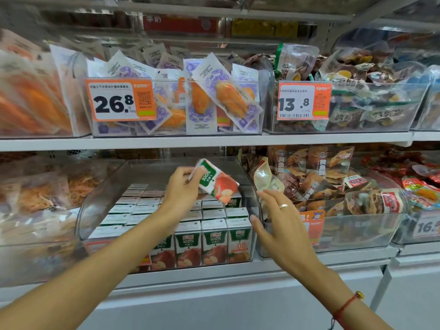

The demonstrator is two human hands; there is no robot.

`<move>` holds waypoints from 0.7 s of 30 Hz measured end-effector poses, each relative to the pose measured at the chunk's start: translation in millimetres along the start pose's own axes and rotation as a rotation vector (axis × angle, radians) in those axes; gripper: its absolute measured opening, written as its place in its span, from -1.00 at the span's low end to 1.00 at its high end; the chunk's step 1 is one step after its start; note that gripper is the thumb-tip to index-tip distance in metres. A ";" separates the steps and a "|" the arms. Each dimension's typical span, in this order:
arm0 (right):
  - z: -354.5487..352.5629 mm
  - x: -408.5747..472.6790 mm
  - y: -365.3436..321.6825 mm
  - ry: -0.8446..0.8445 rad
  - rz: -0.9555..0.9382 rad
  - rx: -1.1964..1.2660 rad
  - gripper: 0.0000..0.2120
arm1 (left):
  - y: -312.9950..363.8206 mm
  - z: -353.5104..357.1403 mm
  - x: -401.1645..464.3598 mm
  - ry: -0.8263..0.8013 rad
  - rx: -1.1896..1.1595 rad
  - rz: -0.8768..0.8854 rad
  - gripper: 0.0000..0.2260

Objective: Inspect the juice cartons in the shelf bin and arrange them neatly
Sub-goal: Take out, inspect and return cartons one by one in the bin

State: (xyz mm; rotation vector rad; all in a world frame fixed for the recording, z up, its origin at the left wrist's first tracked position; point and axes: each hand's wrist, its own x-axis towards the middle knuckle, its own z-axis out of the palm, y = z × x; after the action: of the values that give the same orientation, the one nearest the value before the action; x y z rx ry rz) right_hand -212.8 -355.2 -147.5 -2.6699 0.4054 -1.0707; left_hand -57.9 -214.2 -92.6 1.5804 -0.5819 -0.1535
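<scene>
A clear plastic shelf bin (pixel 95 208) on the lower shelf holds several rows of small green-and-white apple juice cartons (pixel 214 241) standing upright. My left hand (pixel 181 189) grips one juice carton (pixel 215 181) by its top end and holds it tilted above the back right of the rows. My right hand (pixel 281 220) hovers with relaxed, spread fingers at the bin's right wall, holding nothing; it wears a ring.
To the right, a clear bin (pixel 357 232) is piled with brown snack packets. The bin on the left (pixel 35 210) holds blurred packets. On the upper shelf (pixel 214 139) stand bins of pouches with orange price tags (pixel 121 100).
</scene>
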 end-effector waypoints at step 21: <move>6.5 -27.5 -93.4 -0.546 0.615 1.080 -0.71 | -30.5 -54.2 -116.3 -0.199 -0.367 -0.202 -0.64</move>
State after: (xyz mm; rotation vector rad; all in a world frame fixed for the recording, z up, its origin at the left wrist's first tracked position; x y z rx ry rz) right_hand -211.7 -257.9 -140.0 -1.5768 0.3471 -0.2020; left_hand -125.9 -113.8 -144.7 1.2695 -0.5128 -0.5449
